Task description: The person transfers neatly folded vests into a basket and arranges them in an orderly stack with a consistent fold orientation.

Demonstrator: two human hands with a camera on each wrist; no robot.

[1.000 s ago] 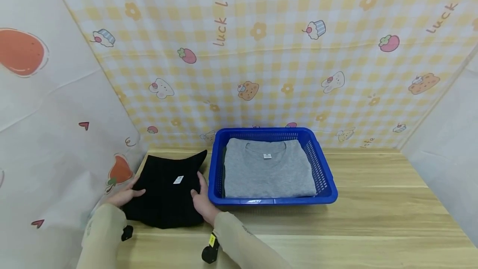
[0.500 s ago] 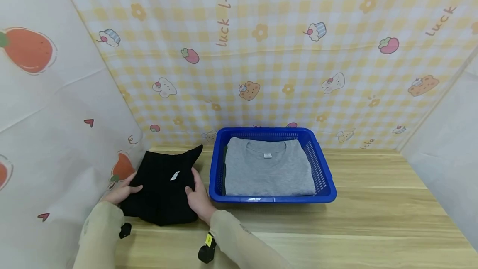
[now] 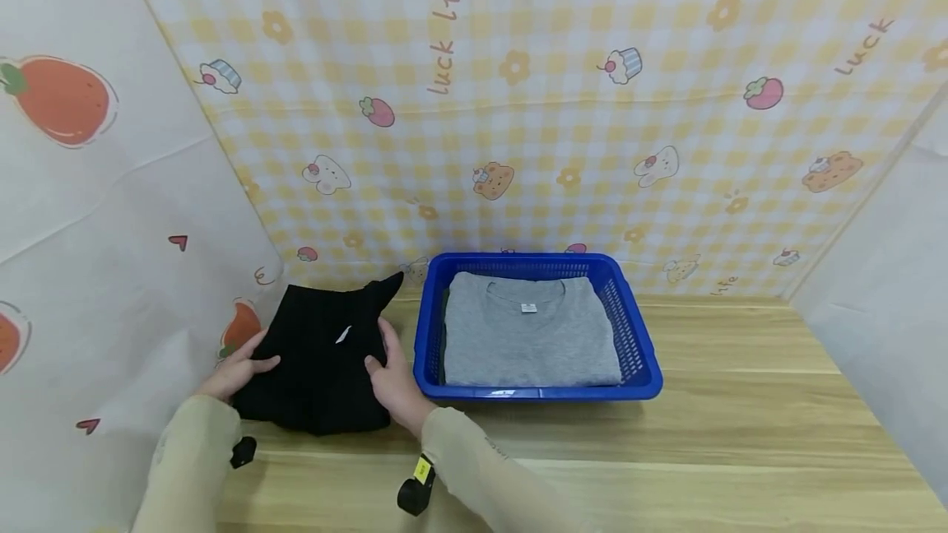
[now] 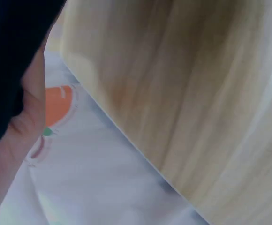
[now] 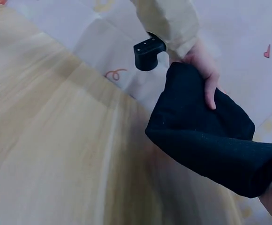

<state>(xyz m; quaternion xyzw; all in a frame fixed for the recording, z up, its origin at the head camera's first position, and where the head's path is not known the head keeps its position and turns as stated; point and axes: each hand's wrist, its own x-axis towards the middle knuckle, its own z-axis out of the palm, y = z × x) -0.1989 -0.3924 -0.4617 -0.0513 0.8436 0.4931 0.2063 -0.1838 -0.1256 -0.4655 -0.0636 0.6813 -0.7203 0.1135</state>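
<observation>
A folded black garment [image 3: 318, 368] with a small white label [image 3: 344, 335] is between my two hands, left of the basket in the head view. My left hand [image 3: 235, 370] grips its left side, thumb on top. On the opposite side my right hand [image 3: 396, 385] holds the edge, thumb also on top. One upper corner sticks up in a point. From the right wrist, the black cloth [image 5: 192, 126] hangs bent above the tabletop, apart from it. The fingers under the cloth are mostly hidden.
A blue plastic basket [image 3: 536, 393] stands right of my right hand, near the patterned back curtain [image 3: 511, 130]. Inside lies a folded grey T-shirt [image 3: 526, 344]. The wooden table [image 3: 726, 426] extends to the right. A white curtain [image 3: 133, 270] borders the left side.
Both hands have lifted the black garment slightly and shifted it left and away from me. Its label has tilted, and the sides sag more. The basket has stayed put.
</observation>
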